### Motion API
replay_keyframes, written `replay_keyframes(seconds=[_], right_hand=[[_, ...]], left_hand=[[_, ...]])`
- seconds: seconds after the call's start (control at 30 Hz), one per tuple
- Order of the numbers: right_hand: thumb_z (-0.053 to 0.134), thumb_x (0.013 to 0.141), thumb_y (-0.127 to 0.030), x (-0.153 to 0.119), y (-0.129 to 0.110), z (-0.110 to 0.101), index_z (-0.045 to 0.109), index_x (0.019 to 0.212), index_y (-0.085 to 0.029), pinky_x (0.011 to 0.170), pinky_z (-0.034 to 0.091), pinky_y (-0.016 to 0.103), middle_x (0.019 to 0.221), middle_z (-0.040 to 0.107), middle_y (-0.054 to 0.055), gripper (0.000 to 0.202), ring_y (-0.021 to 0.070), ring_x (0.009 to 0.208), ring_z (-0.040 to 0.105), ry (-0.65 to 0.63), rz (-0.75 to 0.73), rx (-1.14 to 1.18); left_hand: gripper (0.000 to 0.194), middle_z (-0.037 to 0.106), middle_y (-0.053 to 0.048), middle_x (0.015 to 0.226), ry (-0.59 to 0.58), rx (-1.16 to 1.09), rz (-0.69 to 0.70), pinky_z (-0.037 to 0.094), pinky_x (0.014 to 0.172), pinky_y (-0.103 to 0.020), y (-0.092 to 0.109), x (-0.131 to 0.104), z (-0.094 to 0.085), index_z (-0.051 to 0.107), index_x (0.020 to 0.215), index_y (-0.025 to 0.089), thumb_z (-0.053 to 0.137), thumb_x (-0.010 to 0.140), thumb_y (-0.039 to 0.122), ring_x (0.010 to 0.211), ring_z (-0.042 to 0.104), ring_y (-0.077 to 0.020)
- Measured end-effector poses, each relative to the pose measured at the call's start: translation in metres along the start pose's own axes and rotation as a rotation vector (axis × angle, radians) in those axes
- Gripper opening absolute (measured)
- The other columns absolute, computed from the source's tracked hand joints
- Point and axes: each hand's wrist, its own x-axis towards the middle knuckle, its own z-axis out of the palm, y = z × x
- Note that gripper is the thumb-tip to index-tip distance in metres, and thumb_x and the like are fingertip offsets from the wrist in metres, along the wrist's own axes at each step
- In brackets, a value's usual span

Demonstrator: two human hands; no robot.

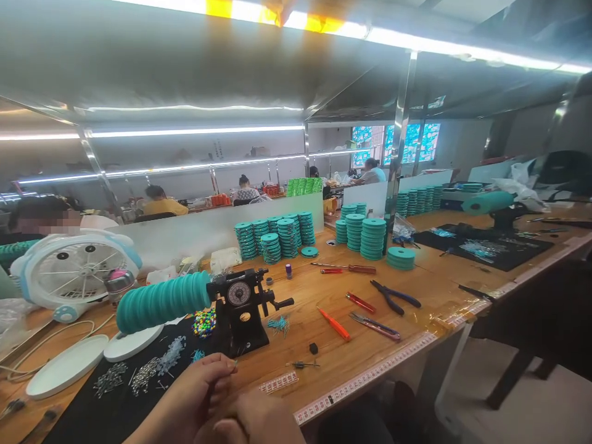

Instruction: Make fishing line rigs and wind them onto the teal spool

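My left hand (203, 385) is raised over the front edge of the black mat (115, 404), thumb and finger pinched on a tiny item that is too small to make out. Close beside it, lower down, my right hand (263, 416) has its fingers curled in; whatever it may hold is hidden. Behind them stands a black hand-cranked winder (240, 308) bearing a ribbed teal roll (164, 302). On the mat lie piles of metal pieces (145, 375), pale clear pieces (171, 356) and coloured beads (204, 323). Small teal pieces (279, 325) lie right of the winder.
Orange screwdriver (337, 325), dark pliers (393, 297), cutters (375, 327) and a red knife (361, 302) lie to the right. Stacked teal spools (287, 237) stand behind. A white fan (76, 268) and white lids (67, 368) are left. Several people sit further back.
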Motion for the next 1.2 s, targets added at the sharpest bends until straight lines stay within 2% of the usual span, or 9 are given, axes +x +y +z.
replay_keyframes(seconds=[0.1,0.17,0.33,0.5,0.7,0.9,1.03,1.13,1.2], right_hand=[[0.056,0.080,-0.020,0.011,0.003,-0.041,0.061,0.090,-0.018,0.073,0.046,0.030,0.090,0.066,0.007,0.011,0.0217,0.082,0.064,0.124,0.147,0.277],[0.055,0.081,-0.018,0.021,0.003,-0.055,0.061,0.093,-0.016,0.075,0.047,0.030,0.091,0.066,0.007,0.013,0.0208,0.084,0.063,0.046,0.265,0.468],[0.050,0.082,-0.015,0.037,0.001,-0.047,0.060,0.074,-0.014,0.056,0.043,0.022,0.066,0.061,0.002,0.012,0.0149,0.061,0.059,-0.130,0.442,0.793],[0.048,0.081,-0.015,0.037,0.005,-0.046,0.062,0.071,-0.014,0.059,0.040,0.022,0.065,0.061,0.002,0.017,0.0142,0.064,0.057,-0.088,0.347,0.730],[0.052,0.074,-0.011,0.023,0.021,-0.057,0.052,0.060,-0.015,0.056,0.027,0.025,0.064,0.060,0.003,0.015,0.0143,0.062,0.052,-0.111,0.230,0.218],[0.047,0.072,-0.011,0.007,0.043,-0.084,0.050,0.064,-0.017,0.057,0.030,0.025,0.063,0.054,0.002,0.010,0.0149,0.061,0.049,-0.124,0.296,0.246],[0.048,0.068,-0.017,0.011,0.045,-0.093,0.054,0.062,-0.017,0.064,0.039,0.028,0.077,0.056,0.006,0.008,0.0189,0.076,0.055,-0.033,0.275,0.609],[0.053,0.059,-0.021,0.021,0.034,-0.087,0.054,0.055,-0.017,0.064,0.044,0.026,0.097,0.059,0.010,0.006,0.0241,0.100,0.057,0.038,0.340,1.216],[0.055,0.056,-0.025,0.028,0.025,-0.079,0.052,0.056,-0.017,0.052,0.042,0.023,0.090,0.062,0.008,0.009,0.0199,0.081,0.063,0.036,0.482,1.547]], left_hand=[[0.033,0.031,0.012,0.045,0.008,0.001,0.002,0.013,0.043,-0.018,0.000,-0.003,0.000,0.041,0.060,0.020,0.070,0.056,0.036,0.042,0.021,-0.0039],[0.034,0.033,0.011,0.046,0.012,-0.006,-0.005,0.013,0.043,-0.019,0.002,-0.006,0.002,0.040,0.060,0.020,0.070,0.055,0.035,0.043,0.022,-0.0041],[0.031,0.037,0.009,0.047,-0.006,-0.051,-0.024,0.018,0.044,-0.019,0.004,-0.009,0.004,0.043,0.059,0.019,0.072,0.054,0.030,0.045,0.026,-0.0048],[0.034,0.036,0.009,0.048,-0.043,-0.086,-0.029,0.020,0.044,-0.019,0.000,-0.004,-0.004,0.044,0.061,0.019,0.075,0.056,0.032,0.047,0.026,-0.0060],[0.037,0.035,0.009,0.049,-0.066,-0.119,-0.023,0.018,0.044,-0.019,-0.001,-0.001,-0.006,0.043,0.057,0.019,0.078,0.053,0.033,0.047,0.024,-0.0057],[0.037,0.034,0.009,0.046,-0.007,-0.117,-0.058,0.016,0.043,-0.019,-0.001,0.001,-0.004,0.045,0.055,0.019,0.078,0.048,0.034,0.045,0.024,-0.0051],[0.039,0.033,0.010,0.044,0.001,-0.162,-0.111,0.014,0.041,-0.018,0.000,0.001,0.002,0.044,0.052,0.018,0.079,0.043,0.034,0.043,0.021,-0.0035],[0.040,0.034,0.010,0.043,-0.004,-0.192,-0.140,0.013,0.040,-0.017,0.002,0.000,0.007,0.044,0.050,0.018,0.080,0.041,0.032,0.041,0.021,-0.0025],[0.039,0.035,0.010,0.042,-0.005,-0.212,-0.148,0.012,0.039,-0.016,0.003,0.001,0.008,0.045,0.051,0.017,0.081,0.041,0.032,0.039,0.020,-0.0019]])
